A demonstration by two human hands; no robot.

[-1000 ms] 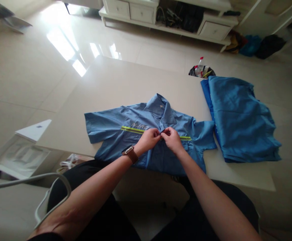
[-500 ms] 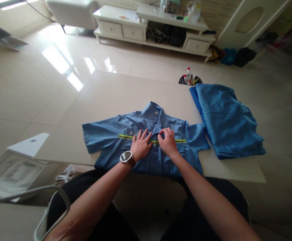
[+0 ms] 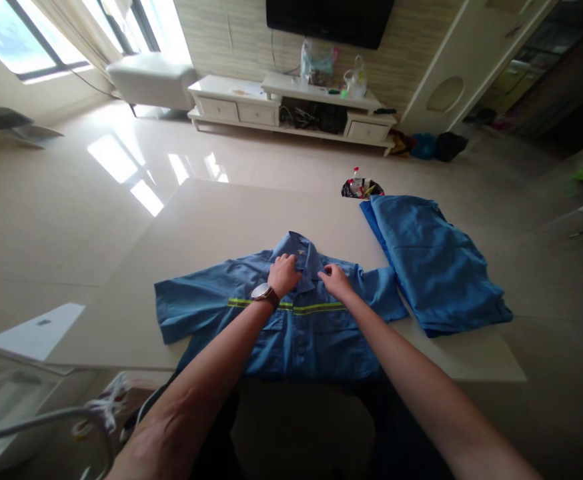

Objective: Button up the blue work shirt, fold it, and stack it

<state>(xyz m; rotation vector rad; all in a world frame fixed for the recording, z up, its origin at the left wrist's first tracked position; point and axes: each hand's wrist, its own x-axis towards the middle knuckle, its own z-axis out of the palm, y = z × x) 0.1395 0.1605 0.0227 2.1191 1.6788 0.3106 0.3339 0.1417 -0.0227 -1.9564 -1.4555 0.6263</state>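
Observation:
A blue short-sleeved work shirt (image 3: 211,307) with a yellow-green reflective stripe lies front up on a pale table (image 3: 231,213), its hem hanging over the near edge. My left hand (image 3: 282,275), a watch on its wrist, is closed on the shirt just below the collar. Beside it my right hand (image 3: 335,280) pinches the placket at the same height. Both hands sit at the top of the shirt front, close together.
A pile of folded blue garments (image 3: 431,260) lies on the table's right side. A dark bag with a bottle (image 3: 361,188) sits at the far edge. A white TV stand (image 3: 291,110) lines the far wall. A white box (image 3: 31,333) stands left.
Both hands have moved up the shirt front from the stripe level to just under the collar. The camera has tilted up, showing more of the room.

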